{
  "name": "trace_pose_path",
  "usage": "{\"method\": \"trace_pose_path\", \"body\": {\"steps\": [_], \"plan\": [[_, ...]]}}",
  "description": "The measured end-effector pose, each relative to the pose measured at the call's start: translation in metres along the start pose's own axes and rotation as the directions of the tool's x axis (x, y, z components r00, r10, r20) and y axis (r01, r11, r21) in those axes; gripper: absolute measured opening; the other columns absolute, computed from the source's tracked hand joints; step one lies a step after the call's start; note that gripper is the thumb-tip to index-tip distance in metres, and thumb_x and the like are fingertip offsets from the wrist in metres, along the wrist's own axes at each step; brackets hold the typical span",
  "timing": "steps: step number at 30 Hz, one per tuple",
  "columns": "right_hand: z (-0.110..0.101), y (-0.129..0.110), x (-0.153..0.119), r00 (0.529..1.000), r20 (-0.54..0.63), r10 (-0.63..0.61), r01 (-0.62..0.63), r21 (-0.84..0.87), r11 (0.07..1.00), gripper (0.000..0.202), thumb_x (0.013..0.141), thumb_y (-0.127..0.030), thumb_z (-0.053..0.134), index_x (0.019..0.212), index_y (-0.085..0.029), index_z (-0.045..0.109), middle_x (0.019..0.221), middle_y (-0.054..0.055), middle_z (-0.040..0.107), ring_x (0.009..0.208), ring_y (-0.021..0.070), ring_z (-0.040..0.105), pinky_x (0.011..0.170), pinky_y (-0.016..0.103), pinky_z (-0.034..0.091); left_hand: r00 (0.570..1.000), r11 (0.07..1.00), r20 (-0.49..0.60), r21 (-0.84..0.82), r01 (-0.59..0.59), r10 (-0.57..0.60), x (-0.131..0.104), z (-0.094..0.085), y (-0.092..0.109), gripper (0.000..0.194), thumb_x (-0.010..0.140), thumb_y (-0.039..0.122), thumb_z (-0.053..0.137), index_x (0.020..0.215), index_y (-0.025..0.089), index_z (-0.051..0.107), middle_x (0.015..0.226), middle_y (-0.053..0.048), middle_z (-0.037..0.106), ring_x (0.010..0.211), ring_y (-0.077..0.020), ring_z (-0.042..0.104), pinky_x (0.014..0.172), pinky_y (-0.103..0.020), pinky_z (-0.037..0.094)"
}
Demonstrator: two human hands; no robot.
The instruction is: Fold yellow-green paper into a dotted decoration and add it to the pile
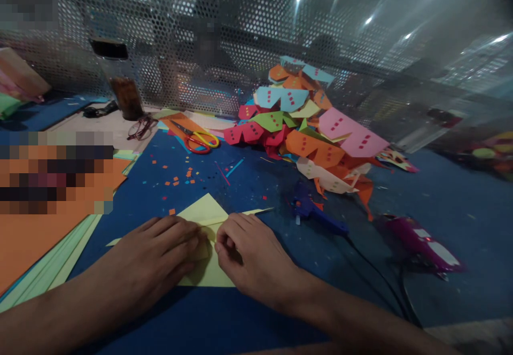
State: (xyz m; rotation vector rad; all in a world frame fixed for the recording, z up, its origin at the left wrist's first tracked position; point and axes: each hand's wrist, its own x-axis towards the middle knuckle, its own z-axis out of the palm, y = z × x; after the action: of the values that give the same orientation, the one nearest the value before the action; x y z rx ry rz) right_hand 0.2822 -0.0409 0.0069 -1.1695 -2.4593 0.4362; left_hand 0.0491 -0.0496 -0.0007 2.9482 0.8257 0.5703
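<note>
Yellow paper: here it is, spread on the blue table [192,323] right in front, the pale yellow paper [222,276] half covered by two hands, with one corner pointed away and a narrow strip seen across it, its thin tip poking out past the right knuckles.
Left hand: the left hand [168,248] is laid palm down over the paper's left part, fingers together and bent; whether an edge is pinched beneath cannot be told.
Right hand: just across a small gap, the right hand [250,253] is set on the paper's right part, fingers loosely curled, thumb tucked towards them; any grip is hidden.
Scraps and scissors: beyond the left hand, small orange scraps [188,175] are scattered, and farther off the red-and-yellow-handled scissors [200,140] are laid on coloured paper.
Cut-paper heap: up on the far side, a heap of folded cut-outs [316,136] is piled, many dotted with small marks.
Glue gun: to the right, a blue glue gun [320,215] is laid near the heap, a dark cord trailed from it.
Left edge: an orange sheet [36,242] is stacked over green and yellow ones.
</note>
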Motion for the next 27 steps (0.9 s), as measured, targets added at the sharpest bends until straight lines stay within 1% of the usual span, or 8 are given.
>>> {"method": "trace_pose_path", "body": {"steps": [3,9,15,18,21,24,27], "plan": [[0.0002,-0.0002,-0.0005,1.000,-0.003,-0.004,0.004,0.002,1.000,0.010,0.092,-0.014,0.052,0.084,-0.019,0.054,0.083,0.001,0.059,0.077,0.0159,0.050,0.072,0.031,0.035,1.000,1.000,0.022,0.014,-0.009,0.009,0.0005,-0.0005,0.0002,0.025,0.102,0.014,0.046,0.116,0.020,0.065,0.111,-0.006,0.070,0.098,-0.0238,0.060,0.089,-0.038,0.047],[-0.0008,-0.0014,-0.0012,1.000,0.006,0.010,-0.010,-0.004,1.000,0.010,0.093,-0.015,0.052,0.084,-0.019,0.054,0.082,0.001,0.058,0.076,0.0157,0.049,0.072,0.032,0.035,1.000,1.000,-0.004,-0.011,0.001,-0.001,-0.0005,0.0011,-0.0005,0.029,0.103,0.015,0.042,0.124,0.020,0.062,0.117,-0.007,0.070,0.103,-0.0243,0.061,0.091,-0.040,0.048],[-0.0014,-0.0014,0.0001,1.000,0.017,0.015,-0.015,0.001,1.000,0.010,0.092,-0.014,0.052,0.084,-0.019,0.053,0.083,0.001,0.059,0.076,0.0159,0.050,0.071,0.032,0.035,0.998,0.998,0.045,-0.037,0.047,-0.045,-0.0039,0.0026,-0.0022,0.036,0.099,0.012,0.046,0.131,0.023,0.059,0.123,-0.008,0.068,0.106,-0.0252,0.061,0.091,-0.041,0.049],[-0.0015,-0.0015,0.0005,1.000,0.013,0.014,-0.014,-0.001,1.000,0.011,0.092,-0.014,0.051,0.083,-0.020,0.053,0.083,0.002,0.060,0.076,0.0160,0.050,0.071,0.032,0.035,0.998,0.998,0.041,-0.033,0.050,-0.049,-0.0048,0.0038,-0.0027,0.036,0.099,0.012,0.046,0.130,0.024,0.060,0.122,-0.008,0.068,0.104,-0.0253,0.062,0.090,-0.041,0.050],[-0.0017,-0.0019,0.0003,1.000,0.014,0.017,-0.017,-0.002,1.000,0.011,0.092,-0.014,0.051,0.083,-0.019,0.053,0.083,0.001,0.060,0.076,0.0159,0.050,0.071,0.032,0.035,0.999,0.999,0.024,-0.021,0.036,-0.035,-0.0036,0.0026,-0.0026,0.033,0.100,0.013,0.045,0.127,0.022,0.061,0.118,-0.009,0.069,0.100,-0.0256,0.062,0.088,-0.041,0.050],[-0.0017,-0.0019,-0.0002,1.000,0.018,0.016,-0.016,-0.003,1.000,0.010,0.092,-0.014,0.052,0.083,-0.019,0.053,0.083,0.001,0.059,0.077,0.0160,0.050,0.072,0.032,0.035,0.999,1.000,0.027,-0.020,0.021,-0.021,-0.0017,0.0001,-0.0019,0.031,0.100,0.013,0.045,0.125,0.021,0.062,0.116,-0.009,0.070,0.099,-0.0252,0.062,0.087,-0.040,0.050],[-0.0010,-0.0014,-0.0004,1.000,0.017,0.011,-0.011,-0.011,1.000,0.010,0.092,-0.013,0.052,0.083,-0.019,0.053,0.083,0.001,0.059,0.077,0.0161,0.051,0.072,0.032,0.035,0.999,0.999,0.042,-0.035,0.032,-0.031,-0.0008,-0.0010,-0.0008,0.032,0.099,0.012,0.047,0.125,0.023,0.062,0.116,-0.008,0.070,0.100,-0.0244,0.062,0.088,-0.039,0.050]]}}
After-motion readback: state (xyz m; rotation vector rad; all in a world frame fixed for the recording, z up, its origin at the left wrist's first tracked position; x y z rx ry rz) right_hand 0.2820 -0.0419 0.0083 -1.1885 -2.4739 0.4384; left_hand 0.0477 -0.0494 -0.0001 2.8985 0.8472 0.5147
